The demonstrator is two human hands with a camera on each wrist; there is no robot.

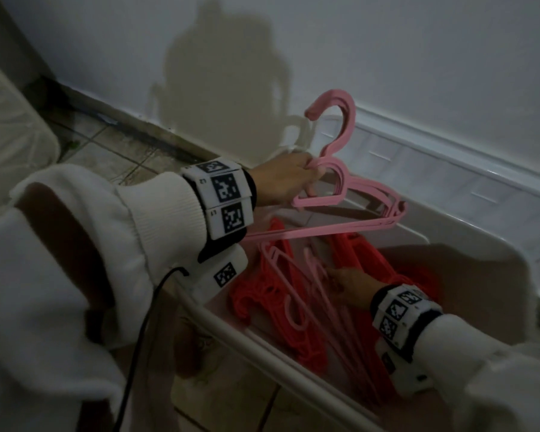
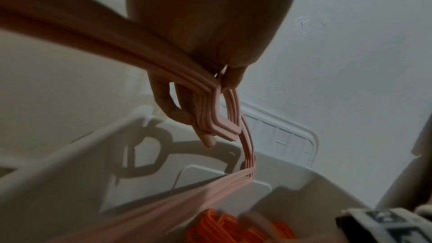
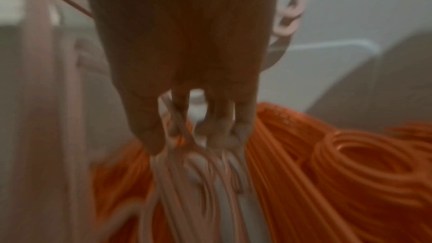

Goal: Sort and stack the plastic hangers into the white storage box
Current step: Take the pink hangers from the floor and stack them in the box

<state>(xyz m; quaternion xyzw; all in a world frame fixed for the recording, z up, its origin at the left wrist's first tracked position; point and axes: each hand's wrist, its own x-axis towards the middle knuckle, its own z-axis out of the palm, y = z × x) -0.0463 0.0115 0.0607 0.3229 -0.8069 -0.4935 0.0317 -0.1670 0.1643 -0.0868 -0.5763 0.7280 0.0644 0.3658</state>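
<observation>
White sleeve cuff (image 1: 156,213) fills the lower left of the head view, nearest the lens. Right of it, the left hand (image 1: 286,179) is seen at frame centre, its fingers curled round the necks of a bunch of pink hangers (image 1: 349,207), which is held above the white storage box (image 1: 449,188). Lower down, loose pink hangers (image 1: 296,285) lie over red-orange hangers (image 1: 265,294) inside the box. Toward the lower right, the right hand (image 1: 349,286) is lowered into the box; its fingertips (image 3: 149,136) are spread among the pink bars, but whether one is pinched cannot be told through the blur. The hangers are judged light, stiff and smooth, prone to snagging by their hooks; each is best taken at the neck below the hook.
</observation>
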